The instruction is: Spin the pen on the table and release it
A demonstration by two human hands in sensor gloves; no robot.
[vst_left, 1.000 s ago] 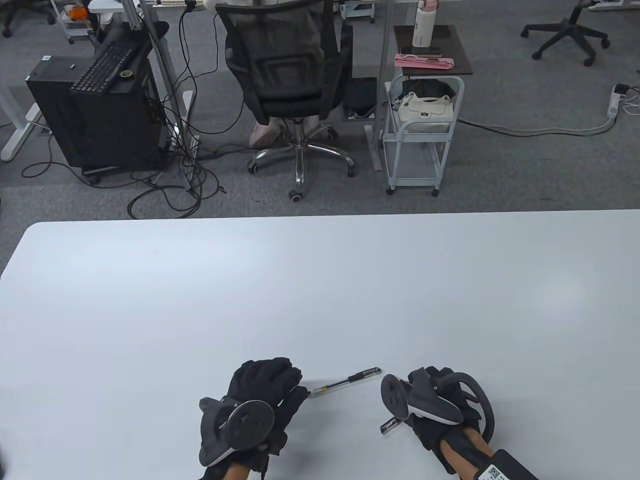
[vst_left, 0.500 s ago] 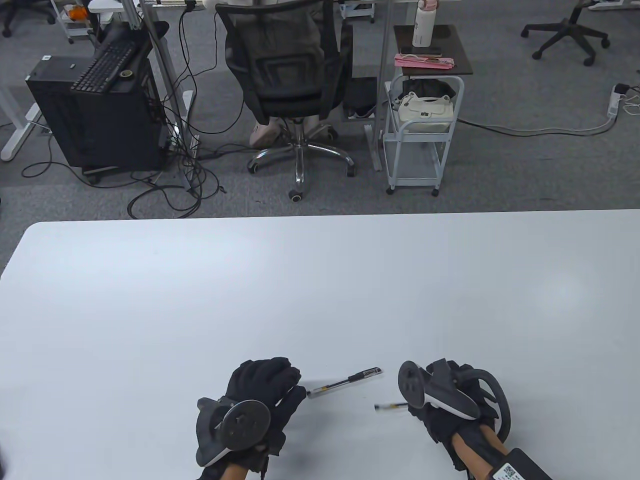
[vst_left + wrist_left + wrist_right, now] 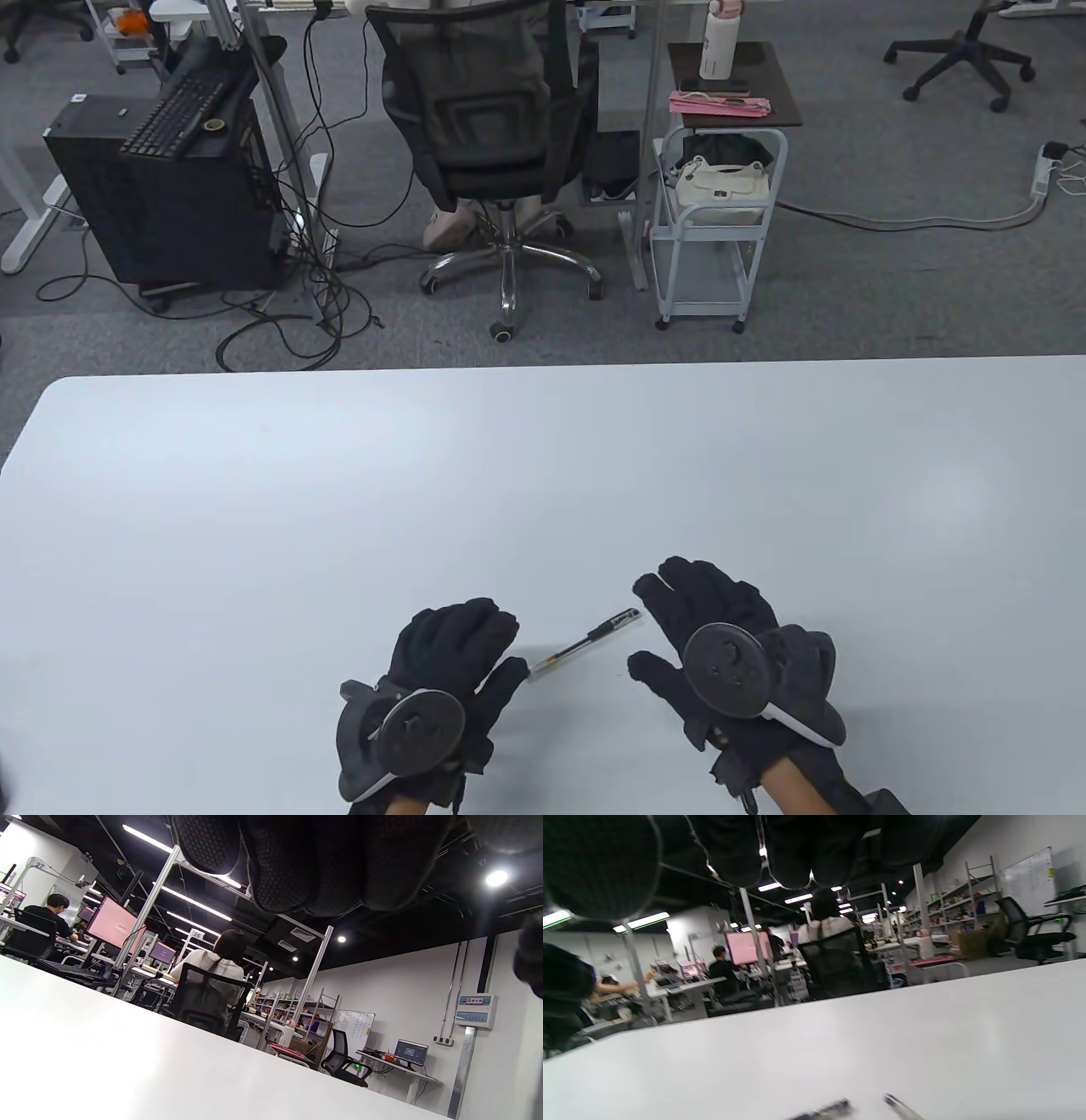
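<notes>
The pen [image 3: 585, 643] lies flat on the surface [image 3: 543, 492] between the two hands, held by neither. The left hand [image 3: 445, 671] rests beside its clear end, fingers loosely extended. The right hand [image 3: 721, 637] is spread wide, fingertips just beside the capped end. Judged step: release appears complete. Any further spin calls for a fresh pinch at the barrel.

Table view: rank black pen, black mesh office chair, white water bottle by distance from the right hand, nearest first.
From the right hand:
1. Black pen, on the table just to its left.
2. Black mesh office chair, on the floor beyond the table, to the left.
3. White water bottle, on the dark side table, farthest back.
</notes>
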